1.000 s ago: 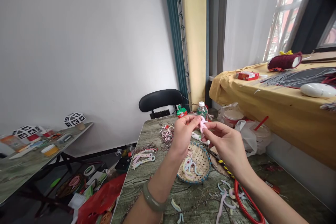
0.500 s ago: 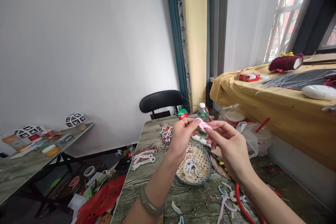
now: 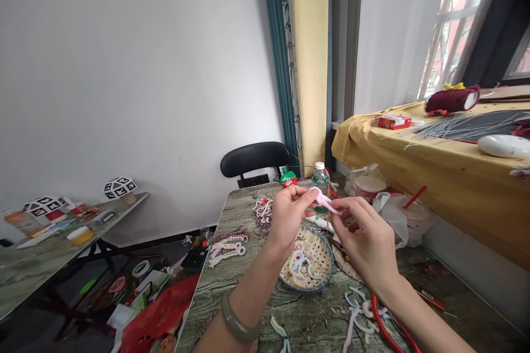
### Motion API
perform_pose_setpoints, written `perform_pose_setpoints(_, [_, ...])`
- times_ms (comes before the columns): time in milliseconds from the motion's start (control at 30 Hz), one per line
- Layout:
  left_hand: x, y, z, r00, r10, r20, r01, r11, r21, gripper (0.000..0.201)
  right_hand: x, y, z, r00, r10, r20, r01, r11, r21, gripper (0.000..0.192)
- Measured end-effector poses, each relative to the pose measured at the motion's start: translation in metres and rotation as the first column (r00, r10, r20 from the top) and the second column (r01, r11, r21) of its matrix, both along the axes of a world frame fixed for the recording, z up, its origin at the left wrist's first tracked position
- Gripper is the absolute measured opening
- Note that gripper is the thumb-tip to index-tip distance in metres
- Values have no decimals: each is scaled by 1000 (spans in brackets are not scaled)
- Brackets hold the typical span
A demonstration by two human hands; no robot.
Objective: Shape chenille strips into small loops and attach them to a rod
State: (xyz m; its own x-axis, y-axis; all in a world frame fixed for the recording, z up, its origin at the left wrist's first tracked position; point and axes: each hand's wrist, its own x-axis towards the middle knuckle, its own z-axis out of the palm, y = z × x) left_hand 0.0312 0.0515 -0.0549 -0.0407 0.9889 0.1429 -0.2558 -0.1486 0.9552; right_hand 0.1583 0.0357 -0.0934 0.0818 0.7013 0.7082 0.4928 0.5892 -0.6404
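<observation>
Above a woven basket (image 3: 321,265) on the desk (image 3: 232,309): left hand (image 3: 287,218) and right hand (image 3: 366,240), both pinched shut on one pink strip (image 3: 325,201), held between them. Loose pastel strips (image 3: 300,265) inside basket; green water bottle (image 3: 319,177) behind.

Wood-grain table (image 3: 232,292): woven basket (image 3: 318,265), scattered pastel loops (image 3: 226,251), bottle (image 3: 319,175), possibly scissors (image 3: 339,247).

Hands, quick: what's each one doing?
Left hand: closed, pinching the pink strip.
Right hand: closed, pinching the strip's other end.
</observation>
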Motion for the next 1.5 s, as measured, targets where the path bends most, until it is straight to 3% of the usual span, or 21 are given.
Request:
perform_pose_setpoints(133, [0, -2, 1, 999, -45, 7, 45, 999, -3, 20, 2, 0, 3, 996, 53, 76, -50, 998, -44, 8])
perform_pose_setpoints(300, [0, -4, 1, 997, -71, -8, 71, 997, 23, 18, 5, -2, 3, 985, 164, 52, -160, 985, -70, 11])
perform_pose_setpoints(433, [4, -4, -1, 998, -19, -53, 22, 998, 63, 16, 4, -6, 2, 992, 121, 25, -122, 992, 34, 4])
perform_pose_setpoints(633, [10, -5, -9, 986, 50, -159, -28, 990, 138, 16, 5, -11, 2, 998, 53, 28, -56, 989, 138, 14])
perform_pose_setpoints(833, [15, -2, -12, 959, 161, -232, -113, 972, 207, 16, 6, -15, -1, 986, -4, 167, -33, 975, 218, 17])
perform_pose_setpoints(967, [11, 1, -10, 946, 211, -245, -156, 962, 226, 17, 5, -21, 0, 961, -4, 277, -31, 992, 122, 15])
perform_pose_setpoints(1033, [8, 2, -9, 946, 209, -248, -153, 962, 227, 16, 8, -25, 1, 931, 89, 353, -77, 996, -48, 16])
perform_pose_setpoints(1133, [3, 1, -5, 956, 158, -245, -106, 971, 213, 16, 18, -25, 4, 863, 294, 412, -135, 918, -372, 10])
perform_pose_setpoints(1167, [3, 0, -4, 960, 134, -244, -83, 975, 205, 16, 22, -24, 4, 880, 317, 353, -142, 886, -442, 10])
perform_pose_setpoints(1233, [2, -1, -1, 967, 84, -241, -39, 982, 187, 16, 27, -19, 7, 954, 293, 68, -217, 827, -519, 18])
perform_pose_setpoints(1300, [3, -3, 1, 970, 43, -240, -2, 986, 169, 16, 26, -13, 10, 898, 304, -317, -435, 715, -547, 34])
perform_pose_setpoints(1367, [4, -4, 3, 971, 12, -239, 27, 987, 157, 16, 20, -9, 13, 750, 365, -552, -650, 561, -512, 40])
perform_pose_setpoints(1433, [4, -3, 4, 971, -10, -239, 48, 987, 150, 15, 12, -7, 14, 666, 410, -623, -740, 462, -488, 33])
perform_pose_setpoints(1500, [3, -1, 5, 970, -28, -241, 65, 987, 147, 15, 6, -6, 12, 648, 415, -638, -758, 434, -487, 29])
